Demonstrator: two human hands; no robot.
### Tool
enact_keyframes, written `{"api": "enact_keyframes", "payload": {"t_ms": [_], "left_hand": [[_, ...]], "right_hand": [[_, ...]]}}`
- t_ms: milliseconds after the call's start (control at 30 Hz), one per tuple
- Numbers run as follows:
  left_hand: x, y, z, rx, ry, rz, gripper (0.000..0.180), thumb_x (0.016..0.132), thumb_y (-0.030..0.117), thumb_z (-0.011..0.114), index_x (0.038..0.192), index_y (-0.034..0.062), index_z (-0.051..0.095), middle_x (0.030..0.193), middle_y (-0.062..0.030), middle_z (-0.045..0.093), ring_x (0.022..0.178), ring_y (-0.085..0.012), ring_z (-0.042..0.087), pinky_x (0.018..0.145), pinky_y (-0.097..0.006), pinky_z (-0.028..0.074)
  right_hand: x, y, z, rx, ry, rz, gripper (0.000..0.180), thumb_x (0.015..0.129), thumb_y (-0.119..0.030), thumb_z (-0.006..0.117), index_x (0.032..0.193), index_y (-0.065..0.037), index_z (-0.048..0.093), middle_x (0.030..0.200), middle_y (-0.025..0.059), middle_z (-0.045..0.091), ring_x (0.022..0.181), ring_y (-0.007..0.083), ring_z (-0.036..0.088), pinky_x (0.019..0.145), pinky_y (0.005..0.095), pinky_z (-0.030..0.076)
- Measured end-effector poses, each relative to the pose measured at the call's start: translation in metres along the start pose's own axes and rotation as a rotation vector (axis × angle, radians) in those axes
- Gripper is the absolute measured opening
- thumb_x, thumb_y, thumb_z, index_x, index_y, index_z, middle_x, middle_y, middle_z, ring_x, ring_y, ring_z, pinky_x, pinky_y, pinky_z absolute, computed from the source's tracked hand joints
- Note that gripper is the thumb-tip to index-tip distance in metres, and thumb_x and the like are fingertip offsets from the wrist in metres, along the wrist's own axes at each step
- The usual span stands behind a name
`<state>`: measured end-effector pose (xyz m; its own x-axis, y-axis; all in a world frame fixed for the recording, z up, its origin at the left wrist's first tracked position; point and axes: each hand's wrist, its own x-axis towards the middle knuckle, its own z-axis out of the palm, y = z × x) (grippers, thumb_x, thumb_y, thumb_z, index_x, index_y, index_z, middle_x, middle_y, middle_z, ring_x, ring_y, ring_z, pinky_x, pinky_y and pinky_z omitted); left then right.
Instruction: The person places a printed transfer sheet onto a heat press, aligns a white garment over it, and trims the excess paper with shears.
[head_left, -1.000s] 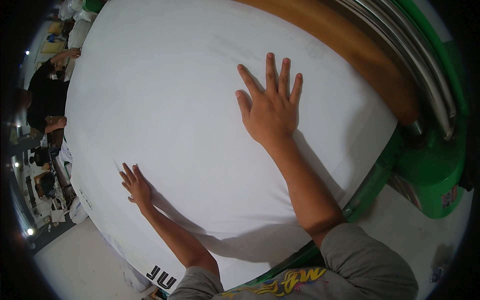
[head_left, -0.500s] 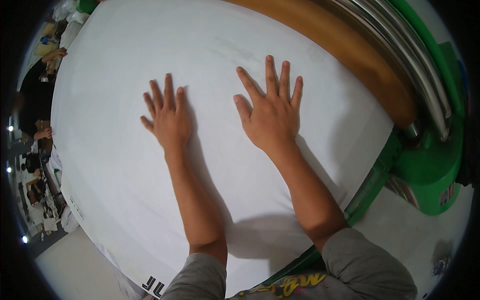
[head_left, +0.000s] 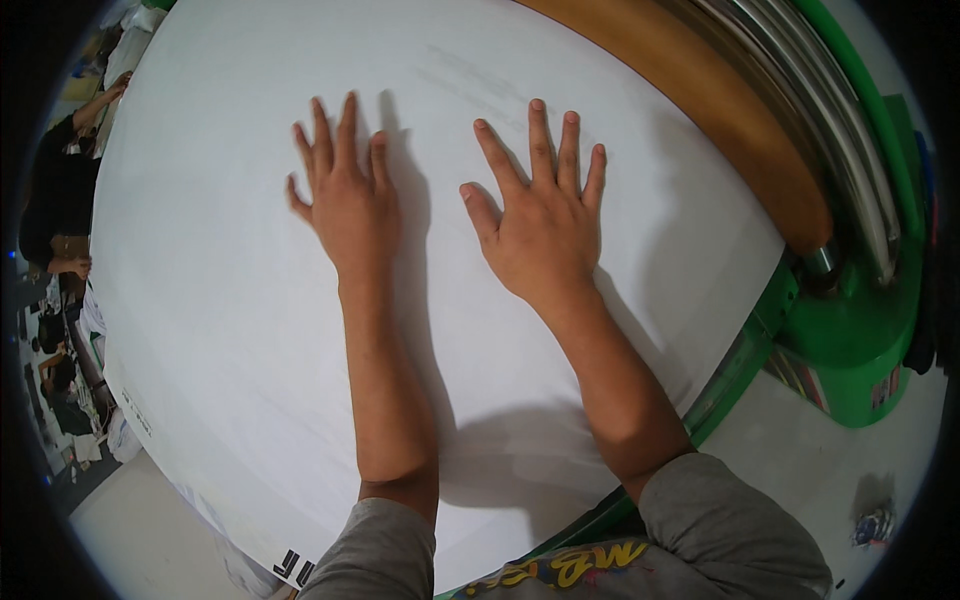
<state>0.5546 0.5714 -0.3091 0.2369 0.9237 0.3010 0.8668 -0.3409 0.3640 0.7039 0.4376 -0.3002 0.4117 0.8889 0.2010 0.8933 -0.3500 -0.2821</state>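
A large white sheet (head_left: 230, 340) spreads out under both of my arms, with faint grey smudges toward its far side and dark print at the near left edge. My right hand (head_left: 545, 235) lies on it palm down, its fingers spread. To its left, my left hand (head_left: 352, 210) is over the sheet with fingers apart, the thumb and little finger slightly bent. Its shadow stands off to the right, so it seems a little raised. Neither hand holds anything.
Along the far right runs a brown roller (head_left: 720, 120), with shiny metal bars (head_left: 850, 130) beside it. They end at a green machine frame (head_left: 850, 330), whose green rail (head_left: 735, 375) follows the sheet's right edge. A person in black (head_left: 50, 200) stands at the far left, hands at the sheet's edge.
My left hand has moved farther away from me and now looks lifted off the sheet, its shadow wider apart. My right hand has stayed nearly in place.
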Motion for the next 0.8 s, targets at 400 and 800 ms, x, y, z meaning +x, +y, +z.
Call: {"api": "enact_keyframes", "payload": {"t_ms": [400, 800], "left_hand": [[-0.007, 0.014, 0.018, 0.238, -0.101, 0.087, 0.068, 0.108, 0.076, 0.047, 0.169, 0.0486, 0.046, 0.184, -0.0009, 0.035, 0.173, -0.0329, 0.020, 0.135, -0.072, 0.008], [-0.004, 0.020, 0.014, 0.222, -0.112, 0.081, 0.064, 0.110, 0.067, 0.048, 0.169, 0.0420, 0.049, 0.185, -0.0019, 0.031, 0.173, -0.0314, 0.018, 0.136, -0.070, 0.005]], "right_hand": [[0.001, 0.004, 0.009, 0.006, 0.060, -0.033, 0.061, 0.112, -0.054, 0.055, 0.169, -0.032, 0.051, 0.181, 0.0204, 0.034, 0.169, 0.0482, 0.021, 0.134, 0.0696, 0.010], [0.005, 0.003, 0.005, -0.026, 0.009, -0.037, 0.061, 0.113, -0.054, 0.053, 0.170, -0.034, 0.049, 0.181, 0.0203, 0.032, 0.169, 0.0482, 0.020, 0.134, 0.0696, 0.010]]}}
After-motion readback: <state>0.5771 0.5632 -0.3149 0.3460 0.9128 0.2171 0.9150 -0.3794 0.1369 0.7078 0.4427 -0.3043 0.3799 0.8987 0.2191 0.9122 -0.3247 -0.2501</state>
